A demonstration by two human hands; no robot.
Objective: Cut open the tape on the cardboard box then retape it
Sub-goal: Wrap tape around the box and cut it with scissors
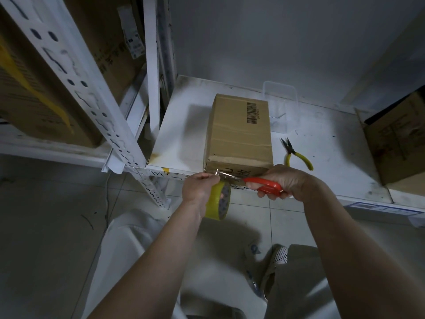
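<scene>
On the cardboard box (239,137), a barcode label (253,112), digits seemingly unreadable.

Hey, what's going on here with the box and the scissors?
A person is retaping a cardboard box on a white shelf. The left hand holds a yellow tape roll at the box's near end, while the right hand brings red-handled scissors to the stretched tape. Yellow-handled pliers lie beside the box.

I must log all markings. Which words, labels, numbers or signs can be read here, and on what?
None can be read.
Box: barcode with tiny digits, too small; dark characters on its front, partly hidden.
Shelf edge: handwriting, illegible.
Left cartons: label and print, blurred.
</scene>
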